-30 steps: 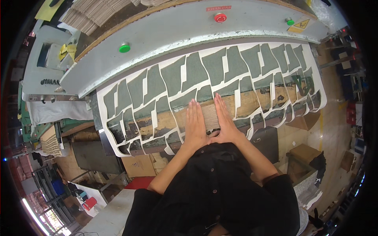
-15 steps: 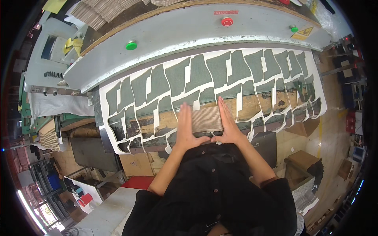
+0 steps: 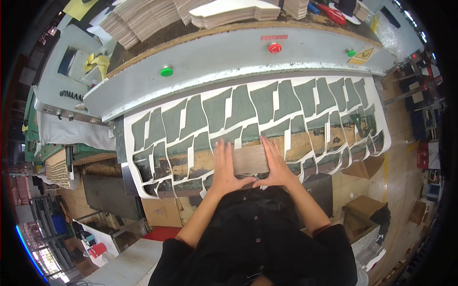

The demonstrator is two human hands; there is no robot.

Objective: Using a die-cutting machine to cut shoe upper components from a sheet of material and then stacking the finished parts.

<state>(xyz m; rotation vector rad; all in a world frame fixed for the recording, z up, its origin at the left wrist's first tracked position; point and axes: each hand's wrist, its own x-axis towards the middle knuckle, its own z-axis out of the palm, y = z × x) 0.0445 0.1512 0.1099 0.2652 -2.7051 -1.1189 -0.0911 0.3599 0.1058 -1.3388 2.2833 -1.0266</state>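
A small stack of thin beige pieces (image 3: 251, 159), its layered edges showing as fine lines, is pressed between my two hands close to my body. My left hand (image 3: 225, 167) lies along its left side with straight fingers. Against the right side rests my right hand (image 3: 276, 164), and both thumbs point inward along the near edge. Under the hands lies a white sheet (image 3: 275, 99) with rows of shaped openings cut through it. Through the openings shows a worn green and tan work surface (image 3: 298, 152).
Beyond the sheet runs a grey machine beam (image 3: 219, 50) with a green button (image 3: 166, 70), a red button (image 3: 275, 48) and another green button (image 3: 350, 52). On the ledge above sit stacked beige pieces (image 3: 143, 21) and a white-topped stack (image 3: 234, 12). A cardboard box (image 3: 367, 207) stands at right.
The view has tilted up, showing more of the ledge. My left hand, blurred before, is now sharp against the stack, and the stack's layers look more closely aligned.
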